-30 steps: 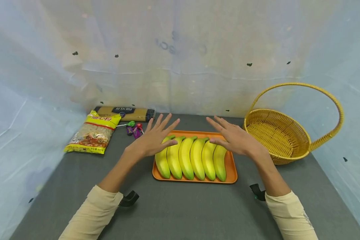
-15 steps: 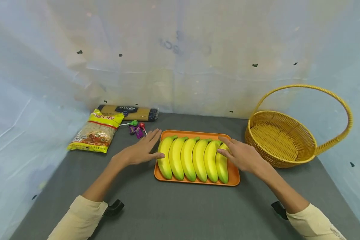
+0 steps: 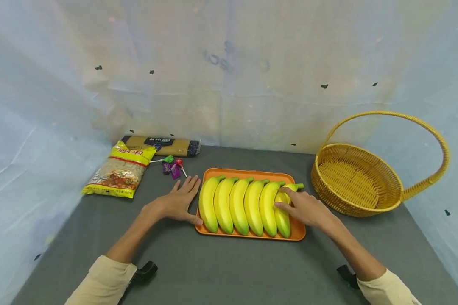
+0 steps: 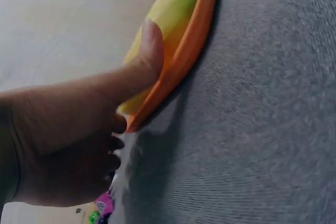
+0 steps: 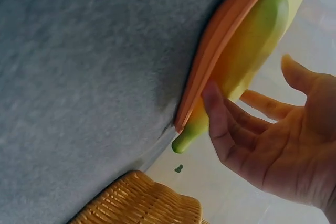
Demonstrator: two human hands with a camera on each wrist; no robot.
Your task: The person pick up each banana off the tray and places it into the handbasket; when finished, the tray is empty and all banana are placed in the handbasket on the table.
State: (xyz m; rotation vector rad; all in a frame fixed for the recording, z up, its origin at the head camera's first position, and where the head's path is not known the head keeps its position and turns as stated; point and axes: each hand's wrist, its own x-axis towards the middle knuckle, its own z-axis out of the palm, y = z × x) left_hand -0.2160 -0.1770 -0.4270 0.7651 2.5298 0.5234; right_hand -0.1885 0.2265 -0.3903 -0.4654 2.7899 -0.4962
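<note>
Left hand (image 3: 175, 204) lies flat on the table, fingers released, thumb at the orange tray's (image 3: 248, 173) left edge. Right hand (image 3: 304, 207) curls onto the rightmost banana (image 3: 283, 212); the right wrist view shows fingers underneath, seemingly lifting it off the tray's right edge.

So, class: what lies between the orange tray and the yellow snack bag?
In the head view, the left hand and lollipops lie between the orange tray and yellow snack bag.
</note>
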